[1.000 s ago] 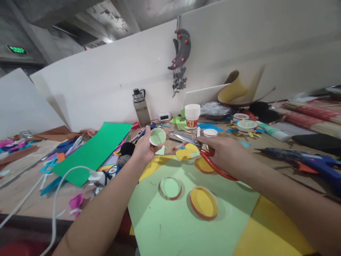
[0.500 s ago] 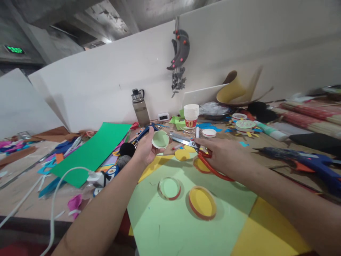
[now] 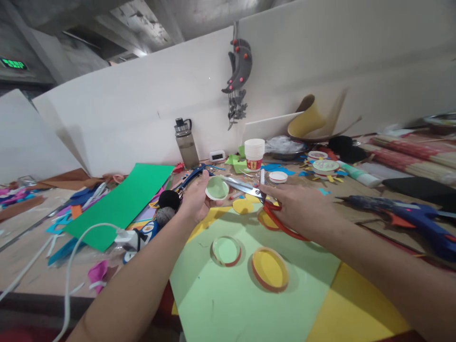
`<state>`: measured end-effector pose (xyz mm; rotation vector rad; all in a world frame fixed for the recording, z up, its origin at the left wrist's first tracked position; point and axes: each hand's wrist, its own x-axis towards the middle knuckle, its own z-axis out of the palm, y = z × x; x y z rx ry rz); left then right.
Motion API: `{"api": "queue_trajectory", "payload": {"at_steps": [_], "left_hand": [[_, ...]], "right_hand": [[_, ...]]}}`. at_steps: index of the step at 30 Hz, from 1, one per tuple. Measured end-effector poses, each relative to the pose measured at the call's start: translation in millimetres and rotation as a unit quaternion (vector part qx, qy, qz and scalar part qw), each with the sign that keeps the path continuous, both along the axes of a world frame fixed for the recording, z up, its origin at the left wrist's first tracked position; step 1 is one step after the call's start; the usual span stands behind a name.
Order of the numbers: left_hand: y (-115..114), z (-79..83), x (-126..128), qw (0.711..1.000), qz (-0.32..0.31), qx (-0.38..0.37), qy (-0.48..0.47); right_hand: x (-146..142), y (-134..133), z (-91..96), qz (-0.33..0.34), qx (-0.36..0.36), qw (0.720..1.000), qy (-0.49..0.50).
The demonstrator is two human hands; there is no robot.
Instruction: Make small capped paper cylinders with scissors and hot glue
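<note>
My left hand is closed around a small round light-green paper disc, held up above the table. In my right hand are red-handled scissors; their steel blades point left and the tips reach the disc's upper edge. Below my hands a light-green sheet lies over a yellow sheet. On the green sheet rest a clear ring with a green centre and a red-rimmed ring with a yellow centre. Yellow cut circles lie just beyond.
A dark green sheet lies at the left among paper scraps. A water bottle, stacked paper cups and a hanging moon ornament stand at the back wall. A blue glue gun lies at the right; a white cable runs at the lower left.
My right hand has lifted the scissors and swung the blades left to the disc. My left hand has shifted the disc slightly right toward them.
</note>
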<state>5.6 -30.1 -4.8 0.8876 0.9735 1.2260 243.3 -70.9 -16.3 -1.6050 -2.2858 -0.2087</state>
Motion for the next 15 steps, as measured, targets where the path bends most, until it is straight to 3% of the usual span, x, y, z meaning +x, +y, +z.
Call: {"api": "queue_trajectory", "payload": {"at_steps": [15], "left_hand": [[-0.2, 0.5, 0.8, 1.000, 0.014, 0.001, 0.011]], "right_hand": [[-2.4, -3.1, 0.5, -0.035, -0.005, 0.999, -0.039]]}}
